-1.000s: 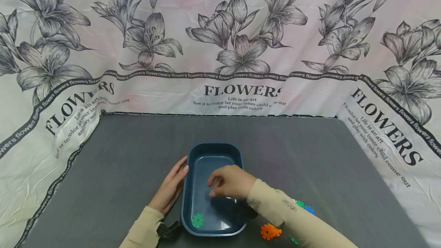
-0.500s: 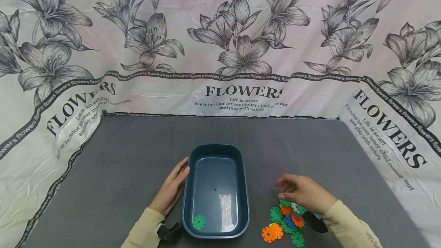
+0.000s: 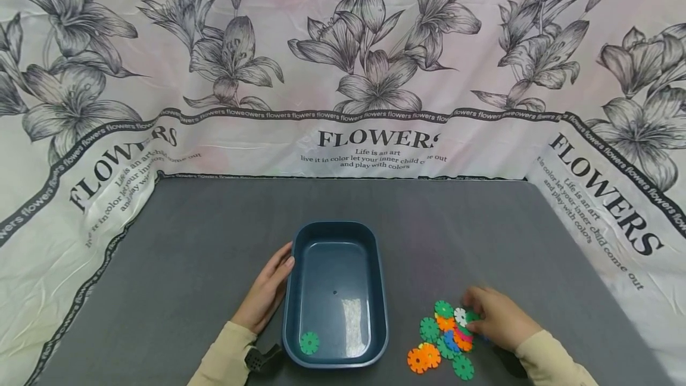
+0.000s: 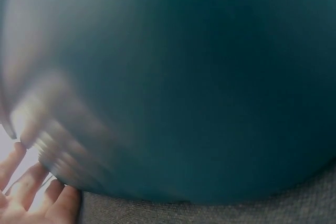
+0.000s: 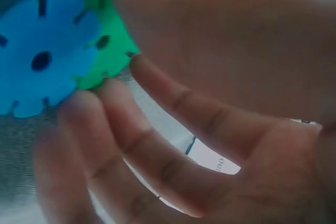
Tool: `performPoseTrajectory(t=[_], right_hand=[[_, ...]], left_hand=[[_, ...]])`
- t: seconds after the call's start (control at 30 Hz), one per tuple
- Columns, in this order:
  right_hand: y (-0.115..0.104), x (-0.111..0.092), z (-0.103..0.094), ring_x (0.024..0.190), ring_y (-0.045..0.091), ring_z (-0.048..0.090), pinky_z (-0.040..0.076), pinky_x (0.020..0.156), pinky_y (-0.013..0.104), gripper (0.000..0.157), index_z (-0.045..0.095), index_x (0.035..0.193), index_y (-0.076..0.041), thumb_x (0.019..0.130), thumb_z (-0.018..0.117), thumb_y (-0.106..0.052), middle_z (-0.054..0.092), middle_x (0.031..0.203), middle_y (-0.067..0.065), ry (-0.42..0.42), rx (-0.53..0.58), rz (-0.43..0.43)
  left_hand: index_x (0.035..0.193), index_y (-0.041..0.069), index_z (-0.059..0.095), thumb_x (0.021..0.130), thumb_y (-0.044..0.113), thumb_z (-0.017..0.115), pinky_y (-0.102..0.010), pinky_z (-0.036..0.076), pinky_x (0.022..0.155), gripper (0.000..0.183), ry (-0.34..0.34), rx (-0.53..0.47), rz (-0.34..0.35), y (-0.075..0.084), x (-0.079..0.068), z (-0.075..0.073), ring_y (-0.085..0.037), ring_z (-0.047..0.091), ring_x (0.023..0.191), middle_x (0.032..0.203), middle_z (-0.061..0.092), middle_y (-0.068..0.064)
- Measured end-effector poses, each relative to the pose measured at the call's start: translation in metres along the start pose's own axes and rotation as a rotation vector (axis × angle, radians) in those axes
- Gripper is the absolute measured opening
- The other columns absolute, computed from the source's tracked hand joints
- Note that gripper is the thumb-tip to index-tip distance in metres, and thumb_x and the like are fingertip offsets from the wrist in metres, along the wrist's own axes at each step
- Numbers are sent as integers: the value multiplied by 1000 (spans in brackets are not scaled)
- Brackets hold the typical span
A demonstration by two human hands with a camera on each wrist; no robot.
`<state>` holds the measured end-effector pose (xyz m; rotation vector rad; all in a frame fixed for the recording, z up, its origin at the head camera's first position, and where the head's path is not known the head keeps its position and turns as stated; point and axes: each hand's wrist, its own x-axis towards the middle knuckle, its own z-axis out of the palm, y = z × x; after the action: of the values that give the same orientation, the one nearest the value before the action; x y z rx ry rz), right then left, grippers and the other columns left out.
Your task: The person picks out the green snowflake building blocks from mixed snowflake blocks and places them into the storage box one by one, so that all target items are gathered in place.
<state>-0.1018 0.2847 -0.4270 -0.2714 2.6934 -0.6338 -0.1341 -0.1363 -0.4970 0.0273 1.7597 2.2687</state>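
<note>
The blue rectangular tray (image 3: 334, 359) stands upright in front of me, a green notched disc (image 3: 309, 343) lying in its near left corner. My left hand (image 3: 265, 290) rests on the tray's left side with its fingers extended; in the left wrist view its fingers (image 4: 63, 203) touch the outer wall. To the right of the tray, my right hand (image 3: 501, 314) is at the edge of a pile of notched plastic discs (image 3: 450, 341). Thumb and fingers pinch the edge of a green disc (image 5: 113, 51) there, beside a blue disc (image 5: 42, 56). The thumb partly hides the green disc.
Two overlapping orange discs (image 3: 420, 359) and a green disc (image 3: 463, 367) lie at the near side of the pile. The grey tabletop (image 3: 214, 219) extends around the tray. Behind it hangs a white flower-printed cloth (image 3: 375, 148).
My right hand has moved from over the tray to the right, then down onto the pile, where its thumb and fingers now meet a green disc. The left hand has stayed at the tray.
</note>
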Motion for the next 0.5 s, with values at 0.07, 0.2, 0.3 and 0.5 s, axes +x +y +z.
performPoseTrajectory(t=[0.07,0.2,0.3,0.5], right_hand=[[2,-1,1,74,16,47,42,62,32,29,60,94,-10,74,81,-10,52,81,1,6,-1,-7],[5,-3,2,71,14,44,39,59,28,26,58,88,-12,75,80,-14,49,77,0,26,11,-27],[7,-6,0,68,10,41,36,57,26,21,59,86,-13,78,78,-15,47,75,-1,37,32,-47],[11,-9,-8,65,4,46,40,56,24,10,61,86,-11,86,71,-15,55,75,-2,5,113,-75]], left_hand=[[149,23,27,100,35,50,-49,15,118,56,0,1,0,0,0,0,-20,23,142,155,26,-1],[149,23,28,100,35,51,-49,15,118,55,3,-2,4,-1,0,0,-20,24,142,155,26,-1],[148,22,29,99,36,51,-48,15,118,56,5,-3,5,-1,1,0,-20,24,142,154,27,-1],[148,22,30,99,36,52,-49,15,118,56,12,-1,6,-2,1,-1,-21,24,142,154,28,-2]])
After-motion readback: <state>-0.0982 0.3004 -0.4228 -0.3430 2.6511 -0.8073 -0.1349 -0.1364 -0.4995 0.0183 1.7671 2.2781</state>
